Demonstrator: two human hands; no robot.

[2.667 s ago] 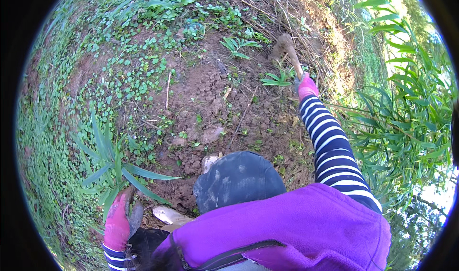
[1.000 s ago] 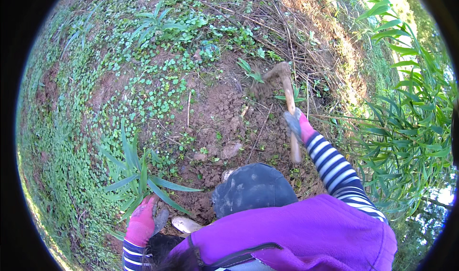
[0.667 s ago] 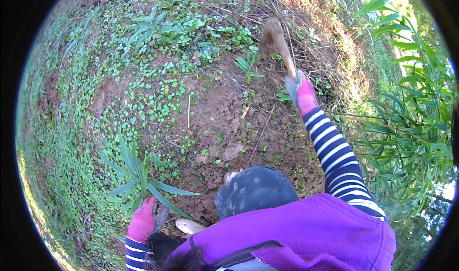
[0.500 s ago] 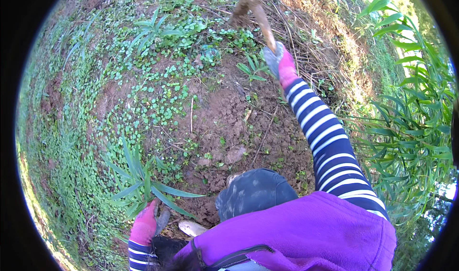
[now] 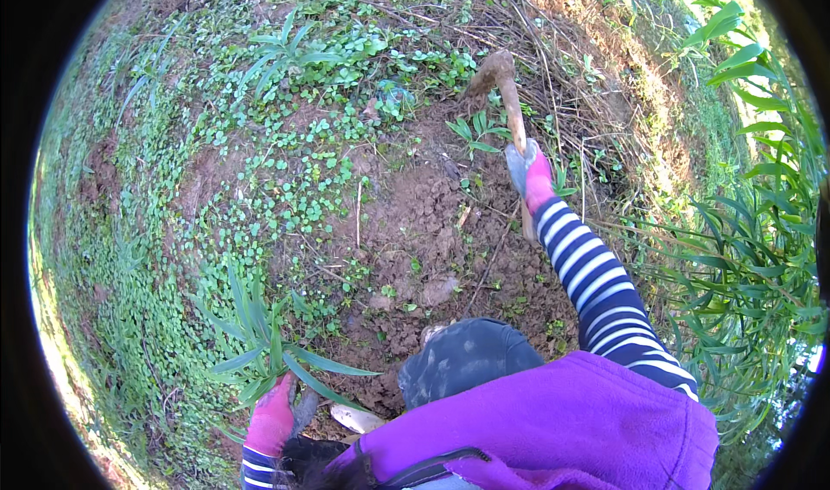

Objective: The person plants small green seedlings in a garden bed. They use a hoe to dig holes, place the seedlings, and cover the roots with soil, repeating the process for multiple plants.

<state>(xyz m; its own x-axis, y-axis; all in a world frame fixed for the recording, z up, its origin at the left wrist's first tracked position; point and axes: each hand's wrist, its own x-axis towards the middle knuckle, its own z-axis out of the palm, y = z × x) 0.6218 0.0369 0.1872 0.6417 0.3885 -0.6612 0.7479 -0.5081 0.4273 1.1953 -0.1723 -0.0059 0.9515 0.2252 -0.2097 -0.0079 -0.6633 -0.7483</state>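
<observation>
My right hand (image 5: 530,175), in a pink and grey glove, is closed round the wooden handle of a short hoe (image 5: 513,117). Its mud-caked blade is low at the soil, just beyond a small leafy plant (image 5: 481,133). At the lower left, my left hand (image 5: 276,414), gloved alike, grips a bunch of long-leaved green seedlings (image 5: 262,341) near the base. Their stems are mostly hidden in the glove. Between the hands lies loose, broken brown soil (image 5: 424,222).
Low green weeds (image 5: 216,187) cover the slope to the left. Dry stalks (image 5: 553,58) lie at the upper right, and tall leafy plants (image 5: 761,222) rise along the right edge. My dark-trousered knee (image 5: 467,360) is at the bottom, beside a pale object (image 5: 356,418).
My right hand has brought the hoe down and nearer, from raised at the top to soil level. The left hand keeps the seedlings, nearly still; the view has shifted slightly.
</observation>
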